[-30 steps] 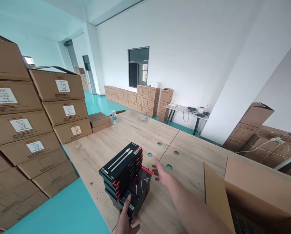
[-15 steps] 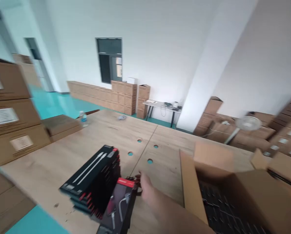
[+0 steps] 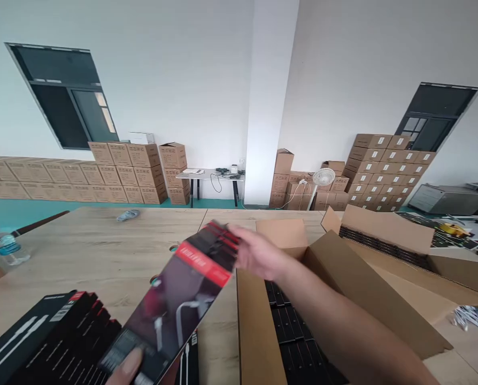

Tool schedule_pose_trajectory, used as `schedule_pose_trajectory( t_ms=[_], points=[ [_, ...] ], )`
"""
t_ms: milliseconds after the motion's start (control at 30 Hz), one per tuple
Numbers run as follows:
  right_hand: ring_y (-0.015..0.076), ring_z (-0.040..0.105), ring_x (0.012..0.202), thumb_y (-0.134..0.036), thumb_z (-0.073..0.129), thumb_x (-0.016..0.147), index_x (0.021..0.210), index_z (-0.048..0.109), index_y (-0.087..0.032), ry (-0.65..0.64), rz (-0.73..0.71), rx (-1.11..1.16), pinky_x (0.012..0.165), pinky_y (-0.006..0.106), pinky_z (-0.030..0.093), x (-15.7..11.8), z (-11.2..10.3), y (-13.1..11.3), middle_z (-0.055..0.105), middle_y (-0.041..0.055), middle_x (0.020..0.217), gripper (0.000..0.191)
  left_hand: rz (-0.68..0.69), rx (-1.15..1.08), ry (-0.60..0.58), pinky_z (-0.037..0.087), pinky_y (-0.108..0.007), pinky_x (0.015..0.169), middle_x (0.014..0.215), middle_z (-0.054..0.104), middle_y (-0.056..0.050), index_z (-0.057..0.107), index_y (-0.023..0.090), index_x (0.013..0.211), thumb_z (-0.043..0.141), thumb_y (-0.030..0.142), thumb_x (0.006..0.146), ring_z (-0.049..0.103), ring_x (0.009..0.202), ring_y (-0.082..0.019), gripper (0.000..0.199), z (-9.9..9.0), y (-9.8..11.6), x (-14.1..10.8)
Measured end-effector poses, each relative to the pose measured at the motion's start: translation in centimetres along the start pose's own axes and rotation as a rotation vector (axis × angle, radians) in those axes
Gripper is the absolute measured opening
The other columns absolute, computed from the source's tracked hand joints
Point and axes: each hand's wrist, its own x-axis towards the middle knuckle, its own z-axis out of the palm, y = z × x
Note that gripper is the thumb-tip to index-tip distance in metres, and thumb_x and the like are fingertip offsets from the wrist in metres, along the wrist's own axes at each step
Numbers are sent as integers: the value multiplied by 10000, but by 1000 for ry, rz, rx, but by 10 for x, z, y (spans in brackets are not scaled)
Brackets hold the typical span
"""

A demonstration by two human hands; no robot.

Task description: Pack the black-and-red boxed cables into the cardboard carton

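Between my two hands is a stack of slim black cable boxes (image 3: 170, 299), tilted, its top one showing a red band and white cables. My right hand (image 3: 257, 254) grips the far end, fingers behind the boxes. At the bottom edge, the thumb of my left hand (image 3: 129, 369) presses on the near end; its other fingers are hidden. Left of this sits a pile of similar black boxes (image 3: 42, 337) on the wooden table (image 3: 114, 254). Under my right forearm stands an open carton (image 3: 259, 331) with rows of black boxes inside.
A second open carton (image 3: 387, 230) holding black boxes stands at the right, near a bundle of white cables (image 3: 477, 319). A water bottle (image 3: 8, 247) is at the left. Stacked cartons (image 3: 143, 160), a small table (image 3: 210, 175) and a fan (image 3: 323, 177) are along the wall.
The view has turned right. The held boxes are now raised and closer, with my left thumb visible on them. More of both open cartons shows.
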Motion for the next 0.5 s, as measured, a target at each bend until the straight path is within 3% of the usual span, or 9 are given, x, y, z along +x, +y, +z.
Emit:
schedule_pose_trajectory(
  t_ms=[67,133,200,267,300,400,500],
  points=[
    [172,655,875,-526,651,863,1139,679,-243,139,-184,-74,801,301,524,-35,-36,-28,729,7,975,396,-11,7,-168,424,-654,1123,1428,621,-30,415,353,1517,793,552,598,471,1378,-448,1013,56,4,4],
    [187,665,912,-558,675,837,1130,685,-234,361,-321,-185,798,290,526,-67,-77,-44,740,17,1016,438,14,47,-479,423,-602,1135,1478,568,-103,325,271,1566,820,450,670,472,1385,-405,1039,113,-8,17],
    [212,675,939,-602,700,798,1110,684,-218,593,-410,-300,795,297,536,-94,-122,-50,748,34,1025,495,-9,142,-661,478,-530,1097,1551,480,-116,280,276,1576,792,432,746,498,1370,-356,988,166,-37,34],
    [244,688,941,-652,698,760,1108,671,-208,797,-430,-374,770,322,558,-117,-166,-45,755,60,1030,564,-43,337,-754,534,-468,1033,1627,358,-85,168,333,1599,662,436,878,518,1354,-299,880,211,-75,50],
    [261,695,940,-675,678,754,1107,661,-205,885,-412,-398,748,337,572,-126,-187,-40,756,76,1042,588,-50,400,-781,545,-455,1014,1631,348,-76,159,339,1600,611,424,916,524,1346,-286,824,230,-96,56],
    [294,714,934,-728,523,802,1092,641,-196,1104,-293,-521,675,365,599,-149,-238,-15,759,114,1051,618,-69,571,-861,545,-501,996,1500,525,-108,258,283,1587,510,408,968,594,1258,-302,679,274,-155,68],
    [321,718,971,-720,407,850,1093,658,-169,1228,-227,-663,713,399,608,-161,-269,9,764,143,1012,653,-6,738,-912,411,-500,1141,1444,587,-128,415,207,1521,461,357,983,532,1340,-300,561,295,-198,77]
  ],
)
